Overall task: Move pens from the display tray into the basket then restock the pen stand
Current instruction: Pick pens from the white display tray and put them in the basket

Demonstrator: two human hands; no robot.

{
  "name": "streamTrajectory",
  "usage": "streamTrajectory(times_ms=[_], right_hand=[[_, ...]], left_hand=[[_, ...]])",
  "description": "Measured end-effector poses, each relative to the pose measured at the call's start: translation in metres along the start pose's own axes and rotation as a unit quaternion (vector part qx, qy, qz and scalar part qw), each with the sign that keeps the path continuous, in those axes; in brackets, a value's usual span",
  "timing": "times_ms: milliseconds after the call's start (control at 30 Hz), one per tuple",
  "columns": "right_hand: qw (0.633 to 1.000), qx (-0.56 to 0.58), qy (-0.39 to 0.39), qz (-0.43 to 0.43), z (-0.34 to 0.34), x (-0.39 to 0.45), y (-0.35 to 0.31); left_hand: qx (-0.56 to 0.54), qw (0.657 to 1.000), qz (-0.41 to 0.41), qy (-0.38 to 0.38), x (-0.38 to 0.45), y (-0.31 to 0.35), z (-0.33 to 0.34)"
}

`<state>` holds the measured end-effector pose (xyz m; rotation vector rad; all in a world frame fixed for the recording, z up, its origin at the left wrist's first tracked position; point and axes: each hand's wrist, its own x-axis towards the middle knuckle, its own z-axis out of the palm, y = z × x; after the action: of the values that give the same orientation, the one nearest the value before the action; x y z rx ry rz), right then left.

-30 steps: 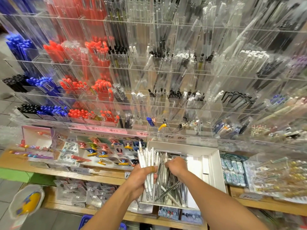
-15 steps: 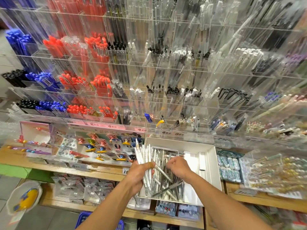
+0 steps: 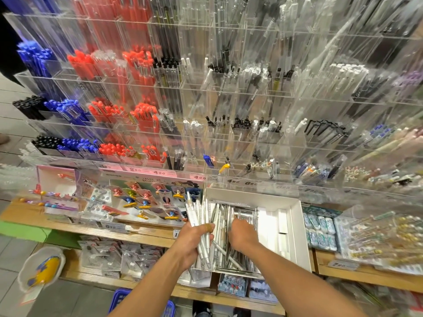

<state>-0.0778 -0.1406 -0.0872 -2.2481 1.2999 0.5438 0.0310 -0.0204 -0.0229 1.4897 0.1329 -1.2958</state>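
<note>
left hand [image 3: 194, 242] is gripping a bundle of pens [image 3: 201, 216] mid-barrel | right hand [image 3: 242, 233] is curling into the tray [image 3: 295, 225], hold unclear | pens: light, stiff, slippery; likely grip bunched at mid-barrel.

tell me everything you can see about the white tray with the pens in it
The white tray is a shallow rectangular box, cardboard by the look, sitting on the wooden shelf below the clear pen stand. Loose silver and white pens fill its left part; white inserts line its right. The right hand reaches among the pens; the left hand grips a bundle at its left edge.
</note>
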Motion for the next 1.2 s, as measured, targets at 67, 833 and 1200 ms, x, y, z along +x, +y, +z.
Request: streamTrajectory(times_ms=[67, 833, 1200], right_hand=[[0.999, 0.034, 0.015, 0.016, 0.002, 0.000, 0.000], [0.812, 0.532, -0.167, -0.172, -0.036, -0.059, -0.007], [0.986, 0.001, -0.092, -0.140, 0.013, -0.039, -0.002]], left_hand=[[0.007, 1.000, -0.001, 0.005, 0.000, 0.000, 0.001], [0.013, 0.999, 0.026, -0.042, -0.019, 0.000, -0.002], [-0.027, 1.000, 0.004, 0.002, -0.016, 0.004, -0.013]])
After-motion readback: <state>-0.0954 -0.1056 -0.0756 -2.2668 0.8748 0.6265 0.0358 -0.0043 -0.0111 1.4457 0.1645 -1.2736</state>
